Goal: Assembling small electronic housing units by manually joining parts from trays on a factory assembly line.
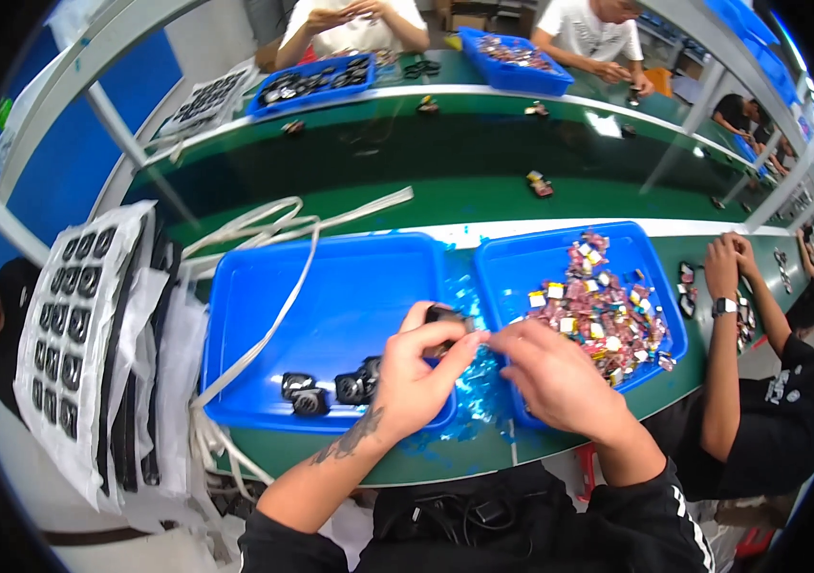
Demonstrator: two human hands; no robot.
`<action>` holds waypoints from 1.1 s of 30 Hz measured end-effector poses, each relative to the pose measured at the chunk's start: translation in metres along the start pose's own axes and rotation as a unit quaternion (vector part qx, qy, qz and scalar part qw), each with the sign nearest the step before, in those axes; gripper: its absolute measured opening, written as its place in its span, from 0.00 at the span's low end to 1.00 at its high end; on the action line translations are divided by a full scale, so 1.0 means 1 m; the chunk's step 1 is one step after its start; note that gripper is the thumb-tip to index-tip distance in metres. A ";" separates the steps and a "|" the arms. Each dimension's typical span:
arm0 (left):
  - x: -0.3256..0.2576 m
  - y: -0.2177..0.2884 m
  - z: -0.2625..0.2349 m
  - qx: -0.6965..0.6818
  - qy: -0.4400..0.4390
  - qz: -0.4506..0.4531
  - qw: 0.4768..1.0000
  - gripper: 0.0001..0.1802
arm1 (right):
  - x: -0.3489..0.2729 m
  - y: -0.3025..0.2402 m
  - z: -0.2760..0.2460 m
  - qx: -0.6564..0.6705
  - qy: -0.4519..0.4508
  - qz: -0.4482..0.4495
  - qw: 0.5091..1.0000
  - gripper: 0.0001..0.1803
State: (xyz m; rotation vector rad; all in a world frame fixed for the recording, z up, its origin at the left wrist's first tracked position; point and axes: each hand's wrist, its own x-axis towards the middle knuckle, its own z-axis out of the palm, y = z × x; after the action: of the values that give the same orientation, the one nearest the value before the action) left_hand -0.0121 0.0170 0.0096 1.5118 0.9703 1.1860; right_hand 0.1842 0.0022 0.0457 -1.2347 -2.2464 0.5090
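Observation:
My left hand is closed round a small black plastic housing, held over the gap between two blue trays. My right hand is beside it, fingers curled and pinched close to my left thumb tip; whatever they grip is too small to make out. Under my left hand, the left blue tray has several black round-faced housings near its front edge. The right blue tray contains a heap of small circuit-board pieces with white, yellow and reddish parts. Shiny blue film scraps litter the green table between the trays.
Stacked white sheets with black housings stand at the left. A white strap hangs across the left tray. Beyond runs a green conveyor belt carrying scattered small parts. Co-workers sit opposite and at right, one co-worker's arm near the right tray.

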 end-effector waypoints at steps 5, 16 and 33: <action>-0.014 0.011 -0.009 -0.091 -0.034 -0.060 0.993 0.07 | 0.015 -0.011 -0.006 0.188 0.090 0.011 0.978 0.13; -0.014 0.008 -0.011 -0.363 -0.124 -0.169 0.908 0.15 | 0.010 0.007 0.009 0.561 0.039 -0.026 0.827 0.07; -0.013 0.000 0.010 -0.244 -0.019 -0.056 0.968 0.26 | 0.018 -0.023 0.015 0.119 0.151 0.060 0.980 0.06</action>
State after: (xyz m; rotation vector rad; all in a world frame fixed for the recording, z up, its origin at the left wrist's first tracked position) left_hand -0.0052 0.0025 0.0055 1.0699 0.6630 1.2016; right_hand 0.1520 0.0044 0.0512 -1.2342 -1.8106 0.5752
